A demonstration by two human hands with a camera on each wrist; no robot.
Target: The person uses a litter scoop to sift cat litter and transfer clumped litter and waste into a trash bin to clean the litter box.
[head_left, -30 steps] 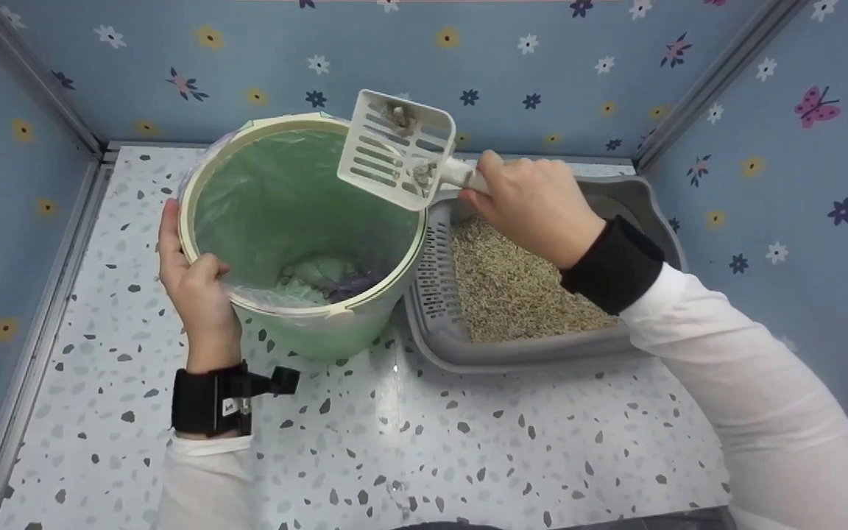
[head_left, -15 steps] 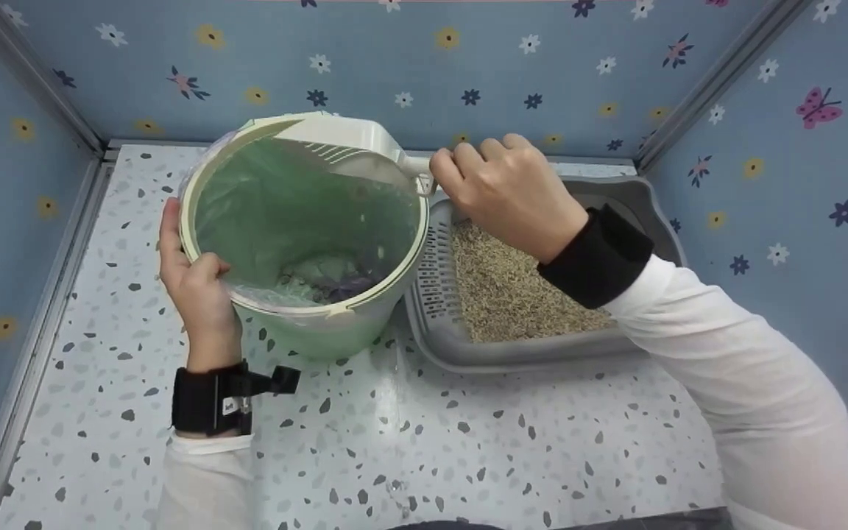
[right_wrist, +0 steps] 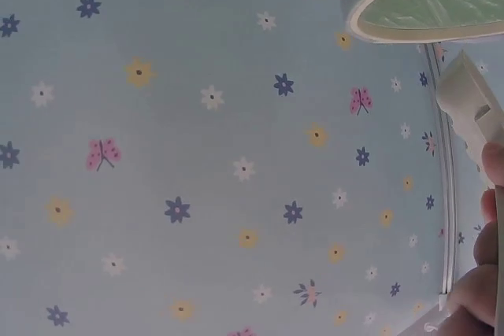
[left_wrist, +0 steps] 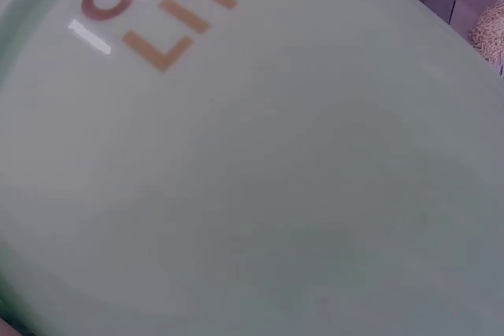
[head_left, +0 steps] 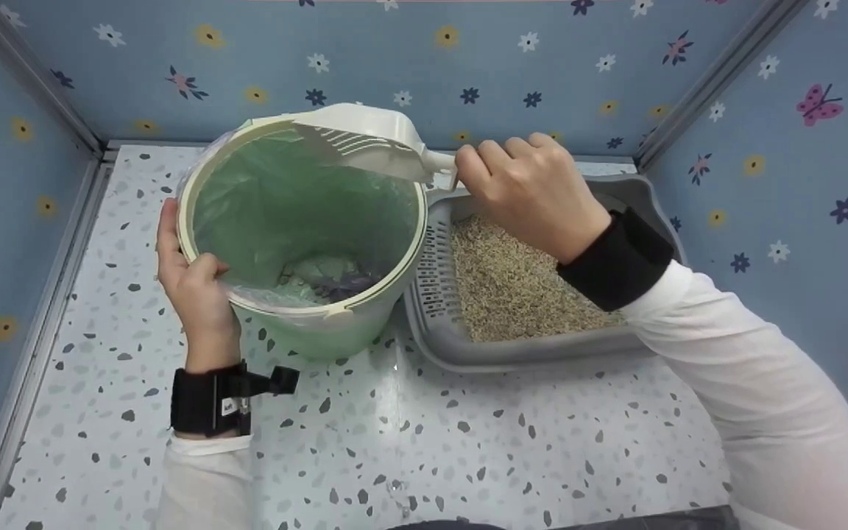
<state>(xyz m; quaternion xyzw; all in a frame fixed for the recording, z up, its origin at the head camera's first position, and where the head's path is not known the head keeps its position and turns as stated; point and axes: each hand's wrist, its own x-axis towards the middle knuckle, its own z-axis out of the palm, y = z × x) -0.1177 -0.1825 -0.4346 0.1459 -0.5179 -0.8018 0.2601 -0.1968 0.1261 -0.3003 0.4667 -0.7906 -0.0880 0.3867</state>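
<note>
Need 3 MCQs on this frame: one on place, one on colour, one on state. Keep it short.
1. Where is the litter tray?
A. To the right of the bin, on the speckled floor
B. Inside the bin
C. Hung on the back wall

2. What colour is the bin?
A. Red
B. Pale green
C. Black

3. How is the scoop held?
A. Lying flat in the tray
B. Standing upright in the litter
C. Turned over above the bin's mouth

Answers:
1 A: the head view shows the grey tray beside the bin on the speckled floor.
2 B: bin wall and the bag lining it are pale green, the rim cream.
3 C: the right hand grips the handle, scoop face down over the far rim, while the left hand holds the near rim.
</note>
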